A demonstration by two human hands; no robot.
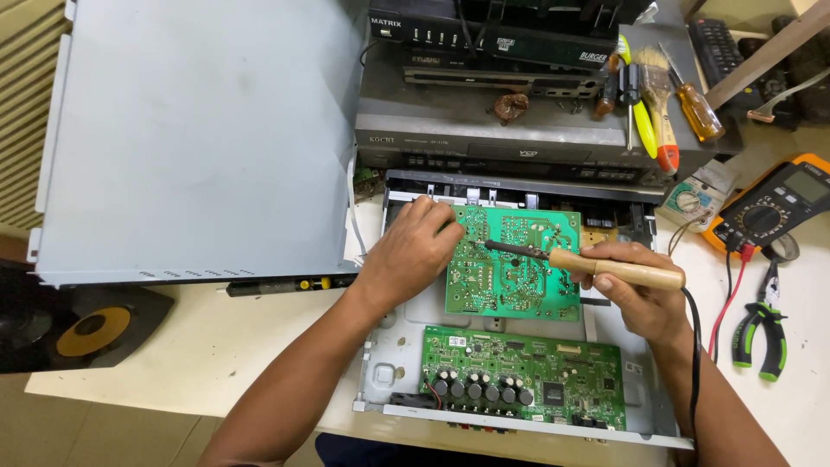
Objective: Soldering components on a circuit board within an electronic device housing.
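Now we steady the green circuit board (512,264) with our left hand (413,251); our right hand (635,290) grips a soldering iron (596,266) over it.

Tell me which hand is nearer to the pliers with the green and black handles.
Right. The right hand, holding the wooden-handled soldering iron, is just left of the pliers on the table. The left hand rests on the upper green circuit board, much farther left.
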